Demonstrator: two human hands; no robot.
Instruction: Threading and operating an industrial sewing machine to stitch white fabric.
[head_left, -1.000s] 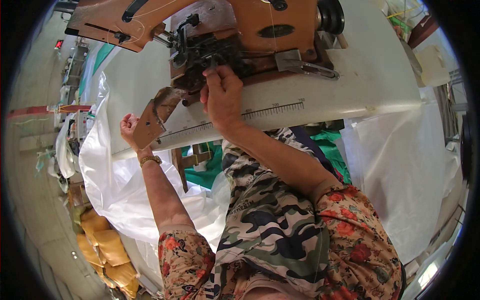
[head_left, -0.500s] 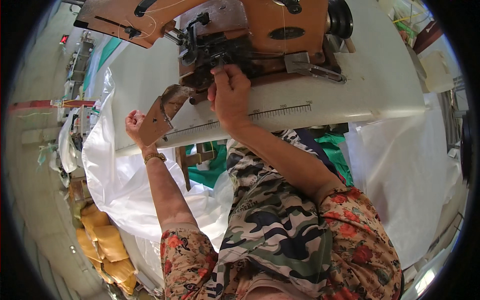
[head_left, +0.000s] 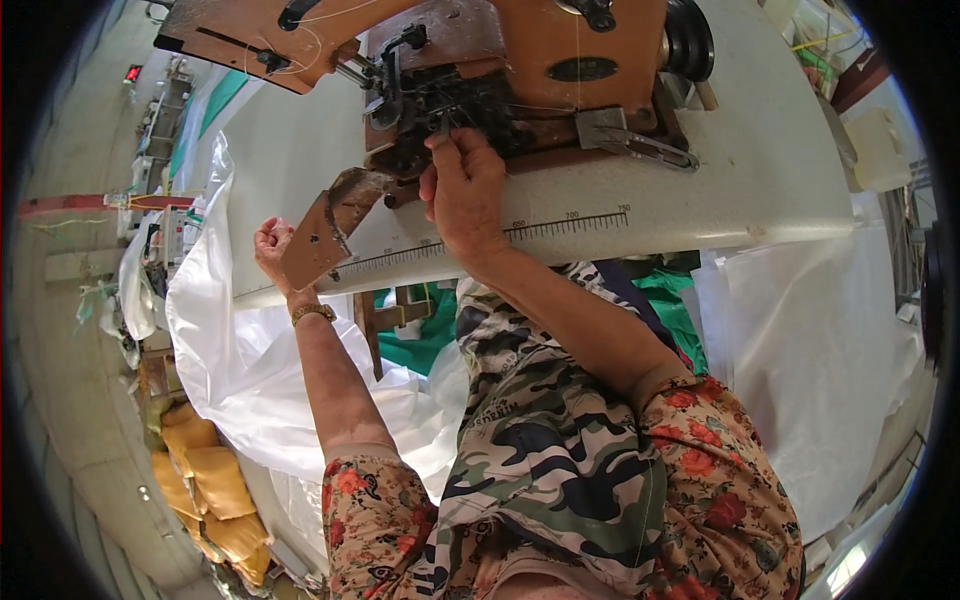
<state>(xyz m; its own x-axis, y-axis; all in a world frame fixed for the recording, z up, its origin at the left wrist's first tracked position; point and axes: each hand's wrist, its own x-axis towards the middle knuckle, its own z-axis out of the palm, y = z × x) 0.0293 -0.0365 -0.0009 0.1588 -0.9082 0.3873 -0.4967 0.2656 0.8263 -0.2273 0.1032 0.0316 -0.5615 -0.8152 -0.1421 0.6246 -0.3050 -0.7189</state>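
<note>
An orange-brown sewing machine (head_left: 450,25) stands on the pale table, its dark inner mechanism (head_left: 465,105) exposed at the front. My right hand (head_left: 467,195) reaches into that mechanism, thumb and fingers pinched on a thin grey metal piece (head_left: 446,122) whose kind I cannot make out. A brown hinged cover (head_left: 320,240) hangs swung out toward the table's front edge. Just left of the cover is my left hand (head_left: 272,245), its fingers curled closed; whether they hold anything is hidden. White thread (head_left: 578,60) runs down the machine body.
A ruler scale (head_left: 570,221) is marked along the front of the table (head_left: 760,190). Glossy white fabric (head_left: 230,350) drapes at left, with more white sheeting (head_left: 800,350) at right. Below the table lies green cloth (head_left: 420,345). Yellow bundles (head_left: 215,485) sit on the floor at left.
The whole view has shifted slightly, with the machine a little farther right. Both hands keep nearly the same place and grip.
</note>
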